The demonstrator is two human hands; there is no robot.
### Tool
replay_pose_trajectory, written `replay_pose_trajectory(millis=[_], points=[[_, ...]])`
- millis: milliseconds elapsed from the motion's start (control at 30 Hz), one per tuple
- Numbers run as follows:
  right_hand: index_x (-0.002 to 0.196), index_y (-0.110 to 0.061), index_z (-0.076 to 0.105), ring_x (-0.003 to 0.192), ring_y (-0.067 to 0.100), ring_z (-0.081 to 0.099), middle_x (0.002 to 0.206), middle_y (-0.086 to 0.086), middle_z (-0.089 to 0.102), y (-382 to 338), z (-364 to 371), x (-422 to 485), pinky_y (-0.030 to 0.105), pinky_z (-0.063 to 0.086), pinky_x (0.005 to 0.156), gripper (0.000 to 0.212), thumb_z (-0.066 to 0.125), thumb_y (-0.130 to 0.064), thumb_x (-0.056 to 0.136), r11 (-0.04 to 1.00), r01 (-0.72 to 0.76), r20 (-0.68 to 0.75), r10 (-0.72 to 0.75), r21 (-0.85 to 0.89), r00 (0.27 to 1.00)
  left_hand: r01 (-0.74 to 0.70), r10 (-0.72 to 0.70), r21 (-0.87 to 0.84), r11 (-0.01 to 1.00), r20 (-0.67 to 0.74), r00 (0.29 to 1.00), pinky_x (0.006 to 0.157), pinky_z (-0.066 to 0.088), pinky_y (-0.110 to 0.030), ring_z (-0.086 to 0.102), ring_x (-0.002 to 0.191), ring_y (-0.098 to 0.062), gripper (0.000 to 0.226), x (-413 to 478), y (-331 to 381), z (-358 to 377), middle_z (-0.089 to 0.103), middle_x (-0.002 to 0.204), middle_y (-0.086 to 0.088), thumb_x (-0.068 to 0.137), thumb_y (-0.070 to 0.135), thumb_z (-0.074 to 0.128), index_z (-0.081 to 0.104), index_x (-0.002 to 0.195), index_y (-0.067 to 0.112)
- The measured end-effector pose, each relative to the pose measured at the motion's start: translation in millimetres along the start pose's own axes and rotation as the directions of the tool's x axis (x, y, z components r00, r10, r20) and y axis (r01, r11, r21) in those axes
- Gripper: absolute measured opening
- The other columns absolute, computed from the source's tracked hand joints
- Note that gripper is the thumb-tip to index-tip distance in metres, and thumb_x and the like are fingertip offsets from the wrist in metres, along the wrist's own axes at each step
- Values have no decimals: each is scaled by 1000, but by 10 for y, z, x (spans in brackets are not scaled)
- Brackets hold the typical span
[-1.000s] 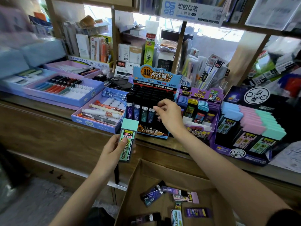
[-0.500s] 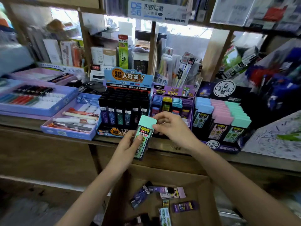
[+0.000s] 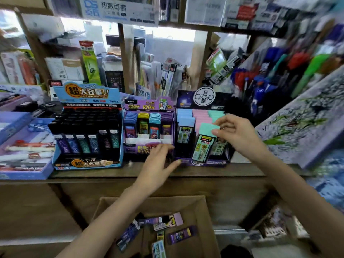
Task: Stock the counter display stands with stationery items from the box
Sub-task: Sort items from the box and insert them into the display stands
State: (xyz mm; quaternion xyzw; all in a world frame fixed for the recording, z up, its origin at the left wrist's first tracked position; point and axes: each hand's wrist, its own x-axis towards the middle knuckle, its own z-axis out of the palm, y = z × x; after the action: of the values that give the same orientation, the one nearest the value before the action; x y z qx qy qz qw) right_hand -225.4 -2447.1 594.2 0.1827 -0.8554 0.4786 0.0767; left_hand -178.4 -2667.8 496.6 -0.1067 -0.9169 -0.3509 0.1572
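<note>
Head view shows the restocking partway through. The right hand point(image 3: 237, 135) pinches the top of a mint-capped pack point(image 3: 202, 146) between thumb and fingertips. The pack hangs tilted in front of the pastel stand point(image 3: 186, 103), low against the stand's front rows and not yet seated in a slot. That stand, directly beyond the right hand, looks nearly full in blue, pink and mint.

The left hand point(image 3: 159, 163) holds nothing that I can see. Its fingers are stretched out loosely towards the base of the pastel stand (motion blur hides whether the tips touch it). The two hands are apart, with the pack between them.

Beyond the left hand, the purple stand point(image 3: 149, 107) has filled rows behind and a pale strip in front that may be free slots. Further out on that side, the blue stand point(image 3: 87, 98) seems well filled.

Below both forearms, the cardboard box point(image 3: 205, 216) holds several loose packs point(image 3: 181, 235), so I judge a handful of placements remain.

Hard to read: the near end of the box is cut off by the frame, so the count is uncertain. The right hand and the pack cover the slot being aimed at. Everything outward of the right hand is smeared by blur.
</note>
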Motion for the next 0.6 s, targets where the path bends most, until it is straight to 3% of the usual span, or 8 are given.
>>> replay_pose_trajectory(millis=[167,367,600], points=[[91,-10,61,81,17,61,88,5,63,171,-383,40,17,51,69,11,67,-6,84,998,52,-102,-57,-46,993,-56,48,175,983,46,998,107,34,-31,41,125,-18,44,55,-31,185,44,131,-5,92,33,56,49,130,12],[91,-19,63,88,16,64,93,1,65,336,-388,21,21,53,80,14,69,-10,83,995,46,-34,-49,-92,998,28,-43,118,993,135,990,86,44,-27,53,108,-14,43,-23,-88,221,44,131,3,93,33,53,39,133,26],[86,-29,62,86,13,66,92,2,64,412,-459,-77,22,55,78,22,69,-9,81,996,79,3,-79,-29,997,82,-83,16,996,95,992,89,44,-29,52,110,-12,32,-9,-95,235,50,126,4,93,29,54,47,124,25]])
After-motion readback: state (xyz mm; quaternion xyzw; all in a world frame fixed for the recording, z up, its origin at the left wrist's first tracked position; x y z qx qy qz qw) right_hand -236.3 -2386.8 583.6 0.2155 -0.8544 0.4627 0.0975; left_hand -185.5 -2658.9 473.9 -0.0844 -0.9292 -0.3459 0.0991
